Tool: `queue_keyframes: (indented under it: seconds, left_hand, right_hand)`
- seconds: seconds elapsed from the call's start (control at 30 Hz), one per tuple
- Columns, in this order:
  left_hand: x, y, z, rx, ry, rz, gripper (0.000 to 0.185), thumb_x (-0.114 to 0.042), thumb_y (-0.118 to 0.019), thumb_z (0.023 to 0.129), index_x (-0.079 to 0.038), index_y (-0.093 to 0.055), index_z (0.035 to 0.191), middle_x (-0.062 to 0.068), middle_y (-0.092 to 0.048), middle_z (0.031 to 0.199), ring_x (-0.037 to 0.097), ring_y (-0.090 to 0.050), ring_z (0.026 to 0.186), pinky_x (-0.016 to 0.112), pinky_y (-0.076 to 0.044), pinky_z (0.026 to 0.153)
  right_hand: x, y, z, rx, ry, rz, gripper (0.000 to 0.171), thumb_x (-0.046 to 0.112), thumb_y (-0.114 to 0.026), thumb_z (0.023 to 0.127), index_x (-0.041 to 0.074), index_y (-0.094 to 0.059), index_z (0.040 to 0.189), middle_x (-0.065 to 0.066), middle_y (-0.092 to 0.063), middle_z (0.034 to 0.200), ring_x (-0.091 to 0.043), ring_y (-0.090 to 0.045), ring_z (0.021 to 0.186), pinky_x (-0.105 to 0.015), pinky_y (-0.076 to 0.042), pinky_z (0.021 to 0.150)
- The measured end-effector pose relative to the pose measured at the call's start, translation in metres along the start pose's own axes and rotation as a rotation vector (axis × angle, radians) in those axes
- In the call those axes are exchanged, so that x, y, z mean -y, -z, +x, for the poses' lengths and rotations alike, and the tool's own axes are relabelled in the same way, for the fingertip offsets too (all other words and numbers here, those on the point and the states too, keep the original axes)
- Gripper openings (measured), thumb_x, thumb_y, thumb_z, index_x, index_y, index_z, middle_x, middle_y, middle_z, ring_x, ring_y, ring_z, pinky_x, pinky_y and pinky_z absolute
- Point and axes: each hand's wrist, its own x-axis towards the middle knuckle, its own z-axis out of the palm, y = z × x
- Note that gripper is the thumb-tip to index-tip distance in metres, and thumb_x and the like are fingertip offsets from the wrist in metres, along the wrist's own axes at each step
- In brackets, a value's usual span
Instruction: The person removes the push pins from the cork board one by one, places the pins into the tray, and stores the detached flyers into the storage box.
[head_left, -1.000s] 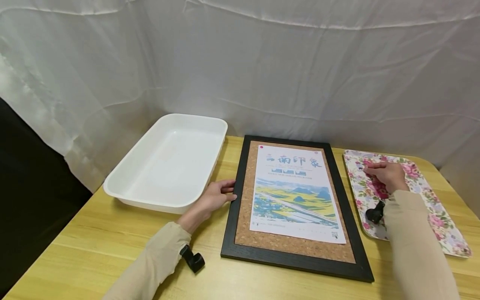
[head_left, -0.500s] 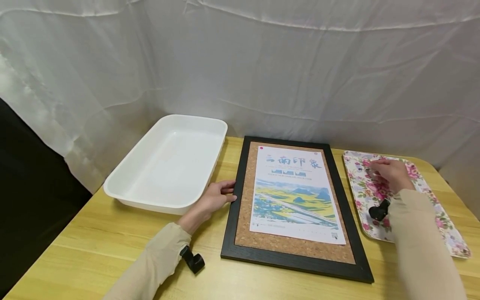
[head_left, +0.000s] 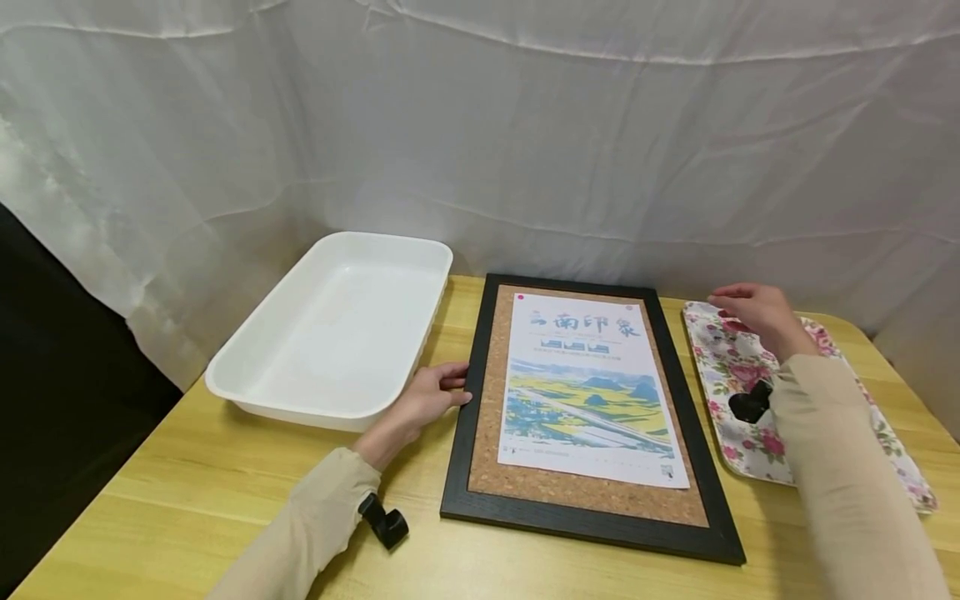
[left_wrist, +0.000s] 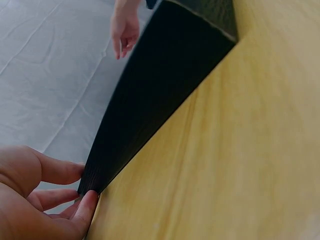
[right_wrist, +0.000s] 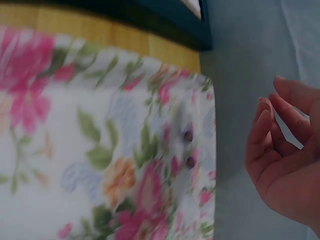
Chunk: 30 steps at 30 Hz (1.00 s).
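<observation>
My left hand touches the left edge of a black-framed corkboard with its fingertips; the left wrist view shows thumb and fingers against the dark frame side. On the cork lies a printed landscape poster, with a red pushpin at its upper left and a pale pin at its upper right. My right hand hovers over the far end of a floral tray. Its thumb and fingers are bent towards each other; anything tiny between them is hidden. Two dark purple pins lie in the tray.
A deep white tray stands left of the corkboard, close to my left wrist. The wooden table runs along the front. A pale curtain hangs behind everything. The corkboard sits between the two trays.
My right hand has lifted from low over the floral tray towards its far edge. The left hand, corkboard and poster keep their places.
</observation>
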Motion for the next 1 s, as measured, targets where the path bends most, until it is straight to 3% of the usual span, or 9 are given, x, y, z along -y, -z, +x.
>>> queue_keyframes:
  seconds: [0.13,0.3,0.37,0.57,0.77,0.9,1.0]
  left_hand:
    - [0.000,0.000,-0.001,0.001,-0.004,-0.003,0.052,0.007,-0.062,0.090,0.005,-0.047,0.140,0.020,-0.059,0.124,0.033,-0.054,0.117,0.038,-0.049,0.093]
    - [0.002,0.001,0.000,-0.001,-0.008,-0.001,0.052,0.007,-0.062,0.090,0.005,-0.047,0.139,0.020,-0.059,0.124,0.032,-0.054,0.116,0.038,-0.049,0.092]
    - [0.002,0.001,0.000,0.000,-0.008,0.001,0.052,0.006,-0.062,0.090,0.005,-0.047,0.139,0.019,-0.059,0.124,0.032,-0.054,0.116,0.038,-0.049,0.092]
    - [0.001,0.000,0.001,0.010,-0.007,0.010,0.052,0.005,-0.062,0.090,0.004,-0.047,0.140,0.018,-0.059,0.125,0.032,-0.054,0.117,0.038,-0.049,0.092]
    - [0.000,-0.003,0.003,0.015,-0.015,0.006,0.052,0.006,-0.062,0.090,0.004,-0.047,0.140,0.019,-0.059,0.125,0.032,-0.054,0.118,0.038,-0.050,0.092]
    - [0.000,-0.004,0.004,0.014,-0.010,0.008,0.052,0.006,-0.062,0.090,0.004,-0.048,0.140,0.019,-0.059,0.125,0.032,-0.054,0.118,0.037,-0.050,0.092]
    - [-0.001,-0.003,0.004,0.011,-0.007,0.010,0.052,0.006,-0.062,0.090,0.003,-0.048,0.140,0.019,-0.059,0.124,0.031,-0.055,0.117,0.037,-0.049,0.092]
  right_hand:
    - [0.029,-0.014,-0.013,0.058,0.060,-0.094,0.064,0.044,-0.055,0.096,-0.006,-0.047,0.136,-0.026,-0.047,0.132,-0.031,-0.051,0.110,-0.042,-0.048,0.090]
    - [0.049,-0.029,-0.015,0.090,0.111,-0.135,0.058,0.038,-0.054,0.099,-0.007,-0.047,0.135,-0.024,-0.050,0.128,-0.030,-0.052,0.108,-0.031,-0.051,0.084]
    - [0.054,-0.035,-0.014,0.097,0.134,-0.135,0.055,0.034,-0.054,0.099,-0.008,-0.048,0.134,-0.024,-0.050,0.126,-0.032,-0.051,0.108,-0.031,-0.051,0.083]
    - [0.058,-0.049,-0.008,0.104,0.162,-0.129,0.050,0.030,-0.055,0.099,-0.009,-0.051,0.130,-0.022,-0.053,0.122,-0.033,-0.051,0.105,-0.034,-0.051,0.080]
    - [0.047,-0.059,0.003,0.034,0.169,-0.146,0.044,0.029,-0.062,0.096,-0.007,-0.060,0.120,-0.024,-0.055,0.118,-0.035,-0.052,0.101,-0.042,-0.050,0.078]
    - [0.040,-0.064,0.012,-0.012,0.128,-0.158,0.040,0.032,-0.066,0.093,-0.002,-0.065,0.115,-0.018,-0.059,0.113,-0.030,-0.054,0.095,-0.032,-0.051,0.064]
    - [0.042,-0.068,0.013,0.004,0.110,-0.154,0.041,0.030,-0.065,0.094,-0.003,-0.063,0.118,-0.021,-0.057,0.117,-0.032,-0.053,0.096,-0.028,-0.049,0.065]
